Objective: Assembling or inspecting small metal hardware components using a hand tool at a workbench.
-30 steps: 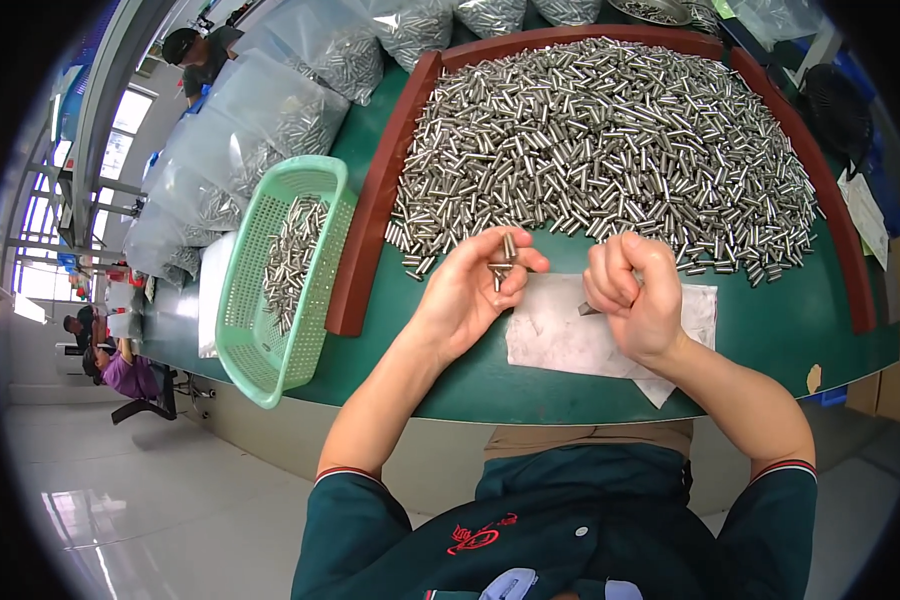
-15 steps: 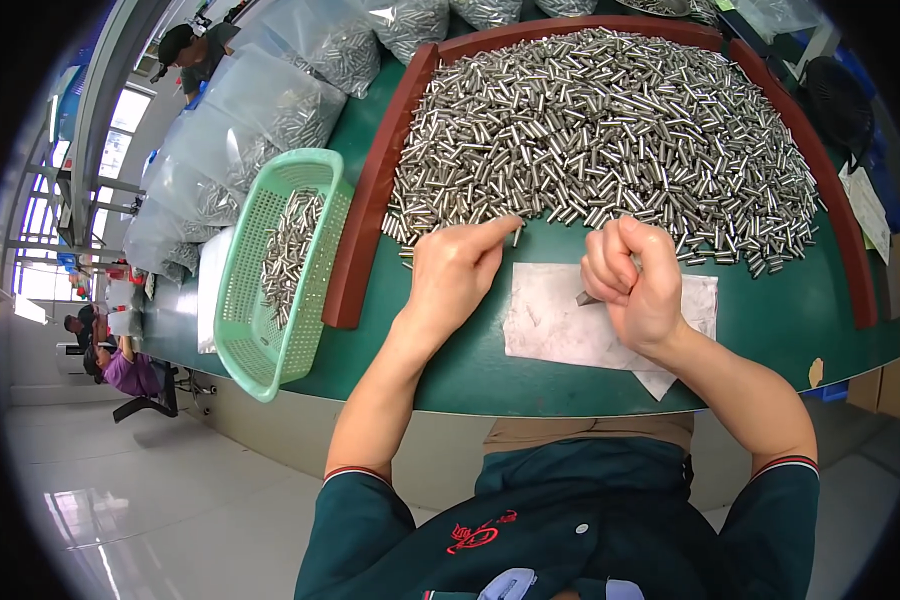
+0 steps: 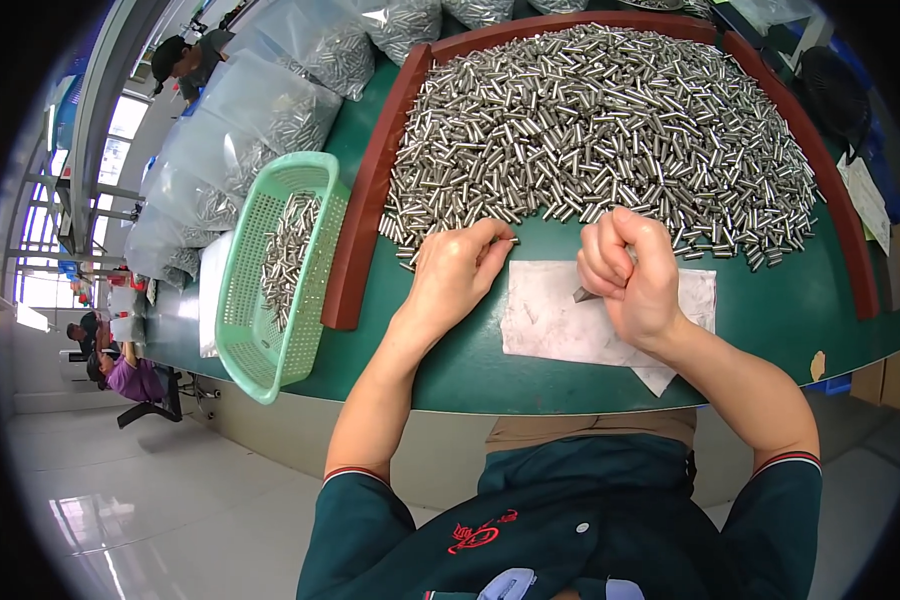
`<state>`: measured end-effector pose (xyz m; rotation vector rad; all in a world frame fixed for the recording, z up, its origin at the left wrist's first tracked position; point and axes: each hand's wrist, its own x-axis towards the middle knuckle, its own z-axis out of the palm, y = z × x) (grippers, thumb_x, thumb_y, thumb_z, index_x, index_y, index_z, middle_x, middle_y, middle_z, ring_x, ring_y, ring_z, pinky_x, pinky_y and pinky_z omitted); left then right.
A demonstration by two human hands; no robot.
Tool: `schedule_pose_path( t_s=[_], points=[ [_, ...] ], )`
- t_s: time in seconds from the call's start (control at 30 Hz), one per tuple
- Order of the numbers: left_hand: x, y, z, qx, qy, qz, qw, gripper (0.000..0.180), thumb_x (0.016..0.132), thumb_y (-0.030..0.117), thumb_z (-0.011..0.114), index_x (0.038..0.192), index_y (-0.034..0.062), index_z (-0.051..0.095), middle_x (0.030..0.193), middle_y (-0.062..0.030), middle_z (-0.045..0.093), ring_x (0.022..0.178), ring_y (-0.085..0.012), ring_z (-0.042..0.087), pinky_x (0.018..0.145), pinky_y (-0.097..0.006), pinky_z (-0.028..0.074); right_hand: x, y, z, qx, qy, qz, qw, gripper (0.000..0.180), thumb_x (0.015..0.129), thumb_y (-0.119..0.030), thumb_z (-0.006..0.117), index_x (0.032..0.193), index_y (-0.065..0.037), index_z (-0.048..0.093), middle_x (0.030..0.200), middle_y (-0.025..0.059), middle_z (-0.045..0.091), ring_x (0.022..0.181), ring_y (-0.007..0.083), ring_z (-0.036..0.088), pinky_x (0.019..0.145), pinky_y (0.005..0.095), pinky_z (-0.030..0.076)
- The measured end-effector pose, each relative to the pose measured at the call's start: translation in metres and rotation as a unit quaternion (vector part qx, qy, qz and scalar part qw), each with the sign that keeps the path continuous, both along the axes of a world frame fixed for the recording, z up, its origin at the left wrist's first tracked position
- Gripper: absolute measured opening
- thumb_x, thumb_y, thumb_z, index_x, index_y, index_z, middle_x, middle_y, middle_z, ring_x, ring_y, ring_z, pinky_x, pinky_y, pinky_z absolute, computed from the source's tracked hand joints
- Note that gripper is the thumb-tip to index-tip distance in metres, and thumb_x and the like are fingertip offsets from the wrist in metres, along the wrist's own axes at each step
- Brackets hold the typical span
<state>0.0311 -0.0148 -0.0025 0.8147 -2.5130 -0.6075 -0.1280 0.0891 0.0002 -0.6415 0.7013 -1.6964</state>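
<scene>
A large heap of short shiny metal pins (image 3: 600,130) covers the far part of the green table. At the heap's near edge my left hand (image 3: 455,265) is closed, thumb and forefinger pinching one metal pin (image 3: 514,241) whose end shows at the fingertips. Over a stained white cloth (image 3: 545,325), my right hand (image 3: 635,280) is curled shut. Out of its lower side pokes a small grey piece (image 3: 583,295); the rest of it is hidden by the fingers, so its kind is unclear.
Dark red rails (image 3: 372,190) border the heap left, right and behind. A green plastic basket (image 3: 305,345) holding more pins stands beyond the left rail. Clear bags of pins (image 3: 280,105) line the table's left and far sides. Another person (image 3: 185,65) is at the far left.
My left forefinger, stretched out against a pin at the heap's edge before, has bent in, and the pin is now pinched against the thumb. My right hand is nearly unchanged.
</scene>
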Motion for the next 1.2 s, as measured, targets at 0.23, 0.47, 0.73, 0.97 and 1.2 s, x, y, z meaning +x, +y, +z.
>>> schedule_pose_path(
  t_s=[0.23, 0.47, 0.73, 0.97, 1.2],
  points=[
    [0.005, -0.002, 0.012, 0.432, 0.18, -0.024, 0.884, 0.011, 0.084, 0.012, 0.054, 0.089, 0.003, 0.05, 0.067, 0.0031, 0.044, 0.052, -0.003, 0.033, 0.047, -0.018, 0.026, -0.001, 0.002, 0.002, 0.002, 0.0, -0.004, 1.0, 0.038, 0.085, -0.017, 0.033, 0.048, -0.009, 0.026, 0.044, 0.0003, 0.027, 0.04, 0.008, 0.021, 0.039, 0.0229, 0.019],
    [0.007, -0.004, 0.012, 0.665, 0.253, -0.071, 0.699, 0.016, 0.086, 0.017, 0.053, 0.092, 0.0026, 0.05, 0.076, -0.003, 0.047, 0.048, -0.0017, 0.027, 0.045, -0.017, 0.023, -0.001, 0.001, 0.001, 0.008, -0.002, -0.001, 1.0, 0.038, 0.085, -0.017, 0.033, 0.048, -0.009, 0.026, 0.044, 0.0003, 0.027, 0.04, 0.008, 0.02, 0.038, 0.0229, 0.019],
    [0.008, -0.002, 0.013, 0.645, 0.234, -0.059, 0.725, 0.014, 0.086, 0.015, 0.052, 0.091, 0.0022, 0.051, 0.071, -0.001, 0.048, 0.049, -0.0023, 0.028, 0.045, -0.017, 0.023, -0.001, 0.001, 0.001, 0.009, -0.005, 0.0, 1.0, 0.038, 0.085, -0.017, 0.033, 0.048, -0.009, 0.026, 0.044, 0.0003, 0.027, 0.04, 0.008, 0.019, 0.038, 0.0231, 0.018],
    [-0.008, 0.042, 0.01, 0.167, 0.004, -0.06, 0.984, 0.007, 0.074, 0.004, 0.062, 0.076, -0.001, 0.058, 0.052, 0.0014, 0.044, 0.048, -0.005, 0.039, 0.044, -0.021, 0.033, -0.001, 0.0, -0.002, 0.002, -0.026, -0.004, 1.0, 0.039, 0.086, -0.018, 0.032, 0.048, -0.009, 0.026, 0.045, -0.0001, 0.027, 0.04, 0.0079, 0.02, 0.039, 0.0235, 0.019],
    [-0.011, 0.045, 0.003, 0.138, -0.012, -0.051, 0.989, 0.006, 0.072, 0.003, 0.063, 0.072, -0.001, 0.059, 0.047, -0.001, 0.042, 0.042, -0.0072, 0.036, 0.039, -0.024, 0.032, 0.001, 0.002, -0.004, -0.007, -0.059, -0.04, 0.997, 0.038, 0.085, -0.019, 0.031, 0.048, -0.009, 0.027, 0.044, 0.0008, 0.027, 0.04, 0.0083, 0.02, 0.04, 0.0233, 0.019]
  ],
)
